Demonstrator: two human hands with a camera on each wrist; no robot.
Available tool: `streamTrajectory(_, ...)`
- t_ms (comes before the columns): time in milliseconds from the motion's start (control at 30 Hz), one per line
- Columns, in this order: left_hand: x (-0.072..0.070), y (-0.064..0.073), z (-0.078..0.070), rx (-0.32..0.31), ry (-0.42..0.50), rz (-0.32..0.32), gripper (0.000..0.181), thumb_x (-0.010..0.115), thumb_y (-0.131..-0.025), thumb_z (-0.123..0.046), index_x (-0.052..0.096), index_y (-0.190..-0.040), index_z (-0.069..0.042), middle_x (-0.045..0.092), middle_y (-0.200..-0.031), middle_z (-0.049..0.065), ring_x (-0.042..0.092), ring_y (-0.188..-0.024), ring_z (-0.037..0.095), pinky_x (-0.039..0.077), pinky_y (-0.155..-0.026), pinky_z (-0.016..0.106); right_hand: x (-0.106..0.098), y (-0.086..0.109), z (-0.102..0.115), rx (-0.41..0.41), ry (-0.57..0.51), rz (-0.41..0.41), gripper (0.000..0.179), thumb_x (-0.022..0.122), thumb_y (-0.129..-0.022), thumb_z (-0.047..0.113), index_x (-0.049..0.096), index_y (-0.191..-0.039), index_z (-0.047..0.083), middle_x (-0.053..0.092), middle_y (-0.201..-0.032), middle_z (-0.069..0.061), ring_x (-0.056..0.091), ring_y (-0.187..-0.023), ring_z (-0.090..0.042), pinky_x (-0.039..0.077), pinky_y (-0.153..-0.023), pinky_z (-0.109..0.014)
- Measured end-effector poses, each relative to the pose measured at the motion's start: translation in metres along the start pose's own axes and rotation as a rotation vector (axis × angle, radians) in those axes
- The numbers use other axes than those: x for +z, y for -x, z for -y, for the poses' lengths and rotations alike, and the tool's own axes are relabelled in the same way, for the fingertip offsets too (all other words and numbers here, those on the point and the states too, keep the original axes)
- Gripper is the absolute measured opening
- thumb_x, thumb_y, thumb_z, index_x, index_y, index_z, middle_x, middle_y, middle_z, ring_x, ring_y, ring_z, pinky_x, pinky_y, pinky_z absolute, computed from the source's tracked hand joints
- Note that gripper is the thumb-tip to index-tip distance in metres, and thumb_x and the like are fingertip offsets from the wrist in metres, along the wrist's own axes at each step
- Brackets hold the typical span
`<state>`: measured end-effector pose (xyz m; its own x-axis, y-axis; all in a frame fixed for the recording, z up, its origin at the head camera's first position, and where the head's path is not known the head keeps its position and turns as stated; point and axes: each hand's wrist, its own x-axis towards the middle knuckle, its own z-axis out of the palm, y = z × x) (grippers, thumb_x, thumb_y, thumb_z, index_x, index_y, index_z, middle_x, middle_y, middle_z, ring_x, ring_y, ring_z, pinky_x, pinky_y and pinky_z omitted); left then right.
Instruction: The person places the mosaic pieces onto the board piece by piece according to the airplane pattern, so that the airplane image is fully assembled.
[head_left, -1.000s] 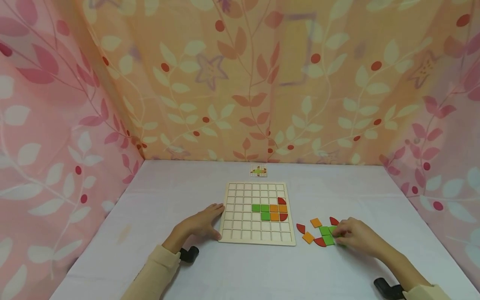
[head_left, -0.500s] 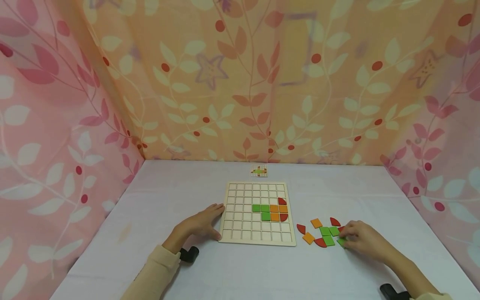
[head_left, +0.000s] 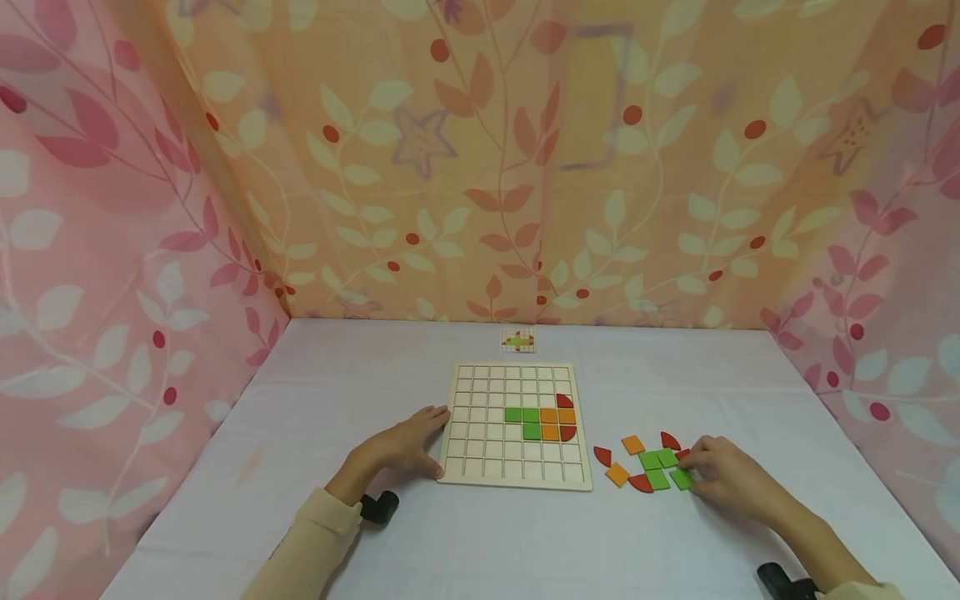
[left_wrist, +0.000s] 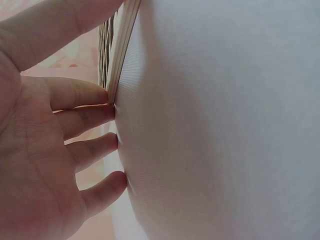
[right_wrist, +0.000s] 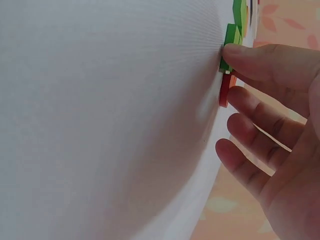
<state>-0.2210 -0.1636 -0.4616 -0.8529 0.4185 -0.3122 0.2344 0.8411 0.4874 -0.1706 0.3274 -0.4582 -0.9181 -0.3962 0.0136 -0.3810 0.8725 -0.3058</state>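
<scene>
Curtain (head_left: 495, 167): orange leaf print, upright, far ahead of the left hand (head_left: 401, 444) and right hand (head_left: 729, 477); pink side cloths (head_left: 90, 275) stand outward of each.
White tablecloth (head_left: 480, 542): under both hands.
Wooden grid board (head_left: 483, 457): flat, immediately right of the left hand and touching it; apart from the right hand, to its left.
Beige sleeves (head_left: 307, 542): behind each hand, on the forearms.
Left hand: spread, fingers nearly straight, gripping nothing; thumb and forefinger at the board's left edge, other fingertips down on the tablecloth.
Right hand: fingers part bent and separated, thumb touching the edge of a green square tile (head_left: 681, 479); forefinger tip hidden, so cannot tell whether the tile is pinched.
Black wrist devices (head_left: 381, 507): one behind each hand.
Picture card (head_left: 518, 340): ahead and to the right of the left hand, beyond the board; bears a small coloured pattern.
Tiles on board: three green squares (head_left: 531, 415), three orange squares (head_left: 549, 415), two red quarter-rounds (head_left: 567, 433), mostly toward the right hand's side.
Loose squares: three further green (head_left: 657, 480) and two orange (head_left: 617, 475), left of the right hand.
Loose quarter-rounds: four red (head_left: 641, 483); one lies at the right fingertips, partly covered.
</scene>
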Motion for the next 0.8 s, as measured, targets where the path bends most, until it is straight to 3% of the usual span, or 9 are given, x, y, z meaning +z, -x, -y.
streamTrajectory(300, 0.002, -0.001, 0.001, 0.005, -0.006, -0.005, 0.096, 0.084, -0.075, -0.024, 0.03, -0.152, -0.004, 0.024, -0.162, 0.009, 0.014, -0.152, 0.03, 0.018, -0.122, 0.049, 0.0, -0.004, 0.007, -0.018, 0.02, 0.016, 0.018, 0.082, -0.07, 0.012, 0.076, -0.086, 0.017, 0.061, -0.089, 0.012, 0.054, -0.086, -0.014, 0.051, -0.075, -0.031)
streamTrajectory(600, 0.001, 0.0, 0.001, -0.003, 0.013, -0.01, 0.096, 0.084, -0.074, -0.024, 0.03, -0.152, -0.004, 0.024, -0.162, 0.008, 0.013, -0.153, 0.03, 0.018, -0.123, 0.049, 0.002, -0.006, 0.01, -0.006, 0.07, -0.022, 0.018, 0.083, -0.069, 0.011, 0.076, -0.085, 0.016, 0.06, -0.089, 0.011, 0.052, -0.085, -0.013, 0.049, -0.073, -0.031)
streamTrajectory(800, 0.0, 0.001, 0.0, -0.006, 0.021, -0.007, 0.096, 0.084, -0.074, -0.024, 0.03, -0.152, -0.004, 0.023, -0.163, 0.008, 0.013, -0.153, 0.03, 0.017, -0.123, 0.049, 0.002, -0.007, 0.016, -0.033, 0.088, 0.006, 0.017, 0.08, -0.07, 0.008, 0.076, -0.085, 0.015, 0.062, -0.088, 0.01, 0.056, -0.086, -0.015, 0.054, -0.078, -0.037)
